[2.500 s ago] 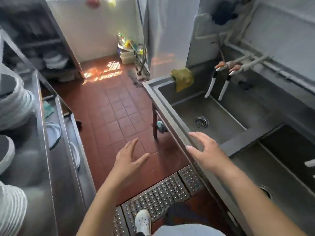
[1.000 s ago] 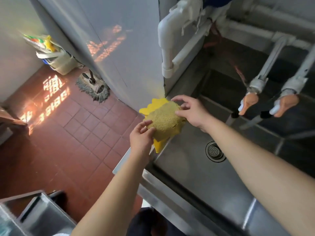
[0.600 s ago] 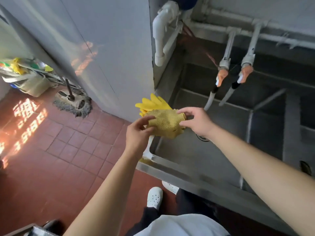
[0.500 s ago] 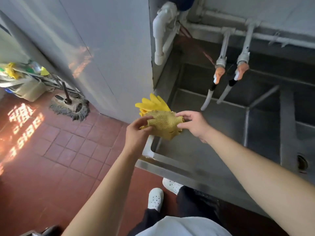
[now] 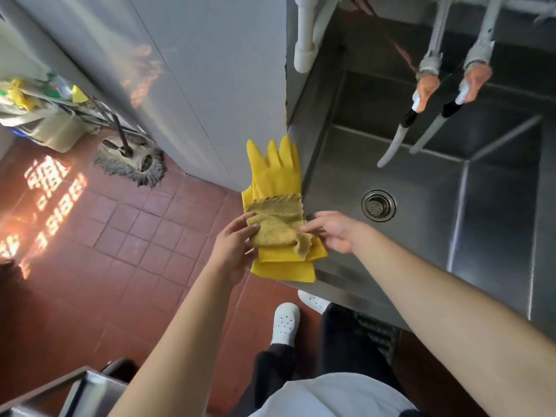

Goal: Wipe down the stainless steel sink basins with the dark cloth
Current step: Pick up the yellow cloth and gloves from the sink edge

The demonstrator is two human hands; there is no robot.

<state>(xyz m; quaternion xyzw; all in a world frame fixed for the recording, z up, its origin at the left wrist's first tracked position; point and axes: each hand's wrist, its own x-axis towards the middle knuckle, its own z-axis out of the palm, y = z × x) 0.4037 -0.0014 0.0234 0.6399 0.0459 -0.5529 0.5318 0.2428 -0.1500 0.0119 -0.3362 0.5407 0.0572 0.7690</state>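
Over the sink basin [image 5: 421, 224], lift only the mustard woven cloth [image 5: 275, 222] off the yellow rubber gloves [image 5: 275, 173] on its rim: left hand [image 5: 233, 248] pinches one edge, right hand [image 5: 332, 233] the other.

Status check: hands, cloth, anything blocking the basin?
Left hand and right hand both pinching cloth. Cloth atop yellow gloves on sink rim. Basin unobstructed, unwiped.

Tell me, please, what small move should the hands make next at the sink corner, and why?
Probably lift the cloth off the yellow gloves. Both the left hand and the right hand pinch its edges, but it lies on the gloves at the sink corner, and the basin is not yet wiped.
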